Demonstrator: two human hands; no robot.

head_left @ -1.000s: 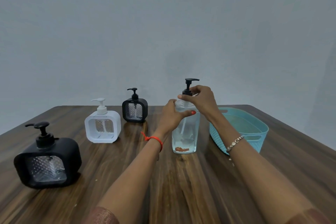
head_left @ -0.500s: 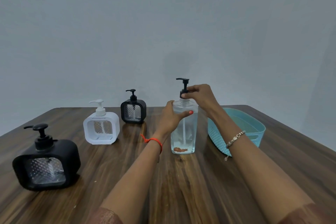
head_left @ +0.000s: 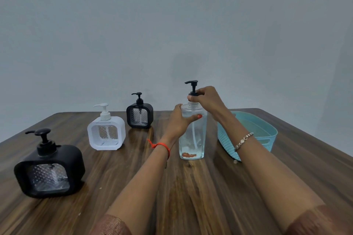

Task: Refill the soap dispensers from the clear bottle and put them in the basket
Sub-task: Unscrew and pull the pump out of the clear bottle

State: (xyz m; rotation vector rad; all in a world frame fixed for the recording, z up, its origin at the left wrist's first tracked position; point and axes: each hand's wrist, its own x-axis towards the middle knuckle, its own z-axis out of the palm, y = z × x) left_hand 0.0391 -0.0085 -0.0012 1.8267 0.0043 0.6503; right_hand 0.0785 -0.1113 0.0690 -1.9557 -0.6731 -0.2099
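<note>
A tall clear bottle (head_left: 193, 139) with a black pump top (head_left: 192, 87) stands upright mid-table, partly filled with clear liquid. My left hand (head_left: 178, 122) grips its shoulder, thumb across the front. My right hand (head_left: 207, 99) pinches the pump collar at the neck; the collar sits slightly above the bottle mouth. Three square soap dispensers stand to the left: a large black one (head_left: 49, 170) nearest, a white one (head_left: 106, 132) in the middle, a small black one (head_left: 139, 114) farthest. A turquoise basket (head_left: 267, 133) sits right of the bottle.
The wooden table (head_left: 183, 187) reaches a plain grey wall behind. Its back edge runs just beyond the small black dispenser and the basket. My right forearm crosses in front of the basket's near left corner.
My right hand has turned the pump top, so its nozzle now points left. The collar has risen a little off the bottle neck. The bottle and left hand have stayed in place.
</note>
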